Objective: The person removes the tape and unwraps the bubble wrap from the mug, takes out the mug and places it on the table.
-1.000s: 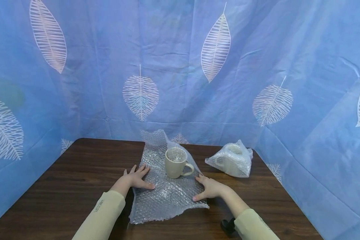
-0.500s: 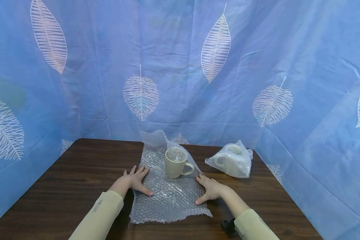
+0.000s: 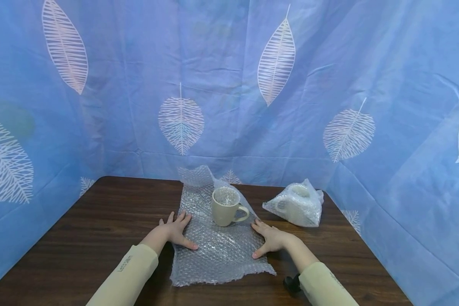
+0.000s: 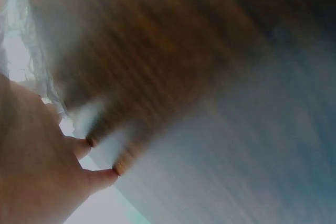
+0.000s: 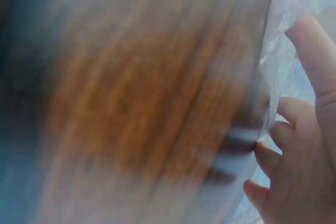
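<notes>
A sheet of bubble wrap point(image 3: 222, 259) lies spread on the dark wooden table, its far end raised and curling. On it stands a cream mug point(image 3: 222, 212), upright, handle to the right, with crumpled clear wrap showing inside. My left hand point(image 3: 174, 231) rests with spread fingers on the sheet's left edge, thumb on the bubbles. At the right edge, my right hand point(image 3: 270, 239) lies with fingers spread, thumb on the wrap. Both wrist views show fingertips point(image 4: 114, 172) at the tabletop, with the sheet's edge point(image 5: 270, 61) beside the right hand's fingers.
A second mug wrapped in bubble wrap point(image 3: 299, 206) sits at the table's back right. The wooden table point(image 3: 111, 229) runs back to a blue leaf-patterned curtain point(image 3: 229, 106), which also hangs along both sides.
The near edge of the bubble wrap has flattened and its near right corner has shifted right. The right thumb has moved slightly outward; the mug stays in place.
</notes>
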Demonstrator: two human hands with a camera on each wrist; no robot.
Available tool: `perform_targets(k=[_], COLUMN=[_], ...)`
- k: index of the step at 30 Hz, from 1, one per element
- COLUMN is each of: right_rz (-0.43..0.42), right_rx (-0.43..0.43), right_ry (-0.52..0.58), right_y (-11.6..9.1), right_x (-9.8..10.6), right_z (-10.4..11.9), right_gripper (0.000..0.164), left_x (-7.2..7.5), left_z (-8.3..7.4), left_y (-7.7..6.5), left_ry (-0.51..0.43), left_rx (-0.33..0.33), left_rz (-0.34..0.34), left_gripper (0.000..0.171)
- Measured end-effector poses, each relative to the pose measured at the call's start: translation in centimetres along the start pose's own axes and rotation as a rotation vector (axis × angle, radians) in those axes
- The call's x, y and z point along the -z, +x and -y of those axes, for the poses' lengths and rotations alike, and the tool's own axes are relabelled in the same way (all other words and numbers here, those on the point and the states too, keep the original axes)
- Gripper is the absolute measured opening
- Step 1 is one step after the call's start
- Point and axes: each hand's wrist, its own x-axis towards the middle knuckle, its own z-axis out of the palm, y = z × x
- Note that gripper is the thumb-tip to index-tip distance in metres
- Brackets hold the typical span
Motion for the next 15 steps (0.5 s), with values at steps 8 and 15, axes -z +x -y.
perform_targets(k=[8,15], right_rz=[-0.040,-0.164], right_rx=[0.028,0.102], right_ry=[-0.028,-0.002], right_y=[-0.4,-0.6], right_x=[0.1,0.9], right_z=[0.6,1.3], right_gripper=[0.099,0.075], left_x=[-0.1,-0.1], left_z=[-0.1,-0.3], left_y=[0.1,0.0], left_ry=[-0.012,-0.016], left_rx=[0.020,0.026], left_rz=[0.020,0.013], left_gripper=[0.121,0.121])
